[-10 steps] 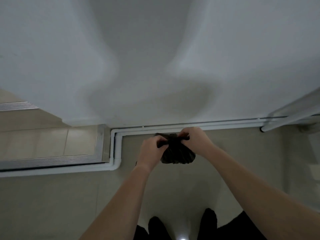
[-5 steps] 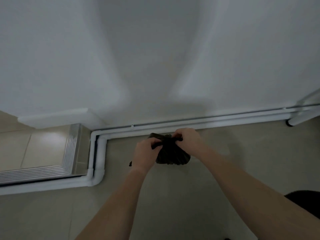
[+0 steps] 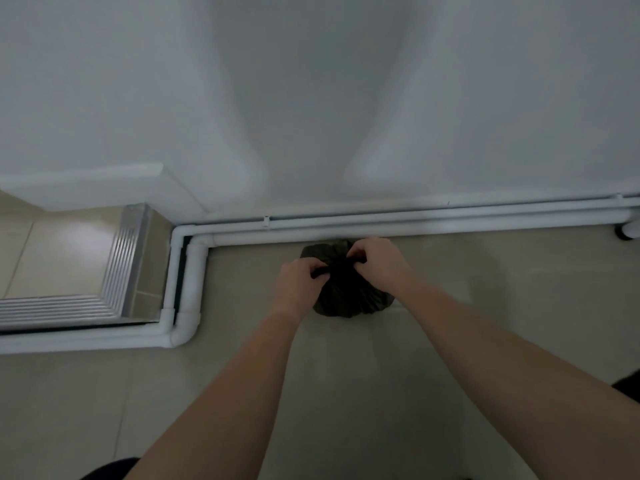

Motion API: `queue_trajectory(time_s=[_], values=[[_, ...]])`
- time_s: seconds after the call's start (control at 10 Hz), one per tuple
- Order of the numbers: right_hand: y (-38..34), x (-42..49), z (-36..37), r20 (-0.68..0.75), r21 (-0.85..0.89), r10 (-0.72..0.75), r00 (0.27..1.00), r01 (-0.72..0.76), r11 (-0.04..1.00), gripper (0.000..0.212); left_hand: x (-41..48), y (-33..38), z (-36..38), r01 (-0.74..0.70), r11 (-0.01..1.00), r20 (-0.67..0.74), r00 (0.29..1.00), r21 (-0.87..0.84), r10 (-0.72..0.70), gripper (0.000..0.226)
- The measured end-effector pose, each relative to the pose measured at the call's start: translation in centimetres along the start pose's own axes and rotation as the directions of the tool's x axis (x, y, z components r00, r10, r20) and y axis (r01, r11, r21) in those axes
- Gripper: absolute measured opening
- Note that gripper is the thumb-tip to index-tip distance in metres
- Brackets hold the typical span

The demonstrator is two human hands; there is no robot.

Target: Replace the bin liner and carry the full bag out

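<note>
A small dark full bin bag (image 3: 349, 296) sits low over the beige floor, just in front of the white pipes at the wall's foot. My left hand (image 3: 299, 285) pinches a strip of the bag's gathered top on its left side. My right hand (image 3: 377, 261) pinches the top on the right side, with curled fingers. Both hands are close together over the bag's neck and hide the knot area. No bin shows in this view.
White pipes (image 3: 415, 221) run along the foot of the white wall (image 3: 311, 98) and bend around a corner at the left. A ribbed metal threshold (image 3: 121, 265) and lighter tiles lie at the far left. A white tube's foot (image 3: 628, 232) stands at the right edge.
The view has swung so the wall corner and threshold sit further right and nearer. Both hands stay on the bag's top, working at its neck; the bag sits closer to the pipes.
</note>
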State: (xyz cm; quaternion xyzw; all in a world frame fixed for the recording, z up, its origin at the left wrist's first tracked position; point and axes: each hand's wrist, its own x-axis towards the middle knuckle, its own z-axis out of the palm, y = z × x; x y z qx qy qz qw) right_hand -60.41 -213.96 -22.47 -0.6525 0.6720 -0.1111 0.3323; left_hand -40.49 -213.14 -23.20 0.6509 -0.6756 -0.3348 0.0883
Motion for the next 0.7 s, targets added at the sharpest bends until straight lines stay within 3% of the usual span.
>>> queue_trajectory(time_s=[0.5, 0.6, 0.7], values=[[-1.0, -0.3, -2.6, 0.03, -0.019, -0.005, 1.0, 0.006, 1.0, 0.028, -0.8, 0.5, -3.0, -0.026, 0.994, 0.01, 1.0, -0.107, 0.027, 0.038], [-2.4, -1.4, -5.8, 0.126, -0.053, -0.019, 0.992, 0.026, 0.998, 0.03, -1.4, 1.4, -5.7, -0.027, 0.993, -0.015, 1.0, -0.116, 0.025, 0.034], [-4.6, -2.5, -11.1, 0.25, 0.044, -0.056, 0.967, 0.047, 0.998, 0.022, -2.8, 1.6, -9.7, -0.003, 0.995, 0.029, 1.0, -0.102, 0.006, 0.026]])
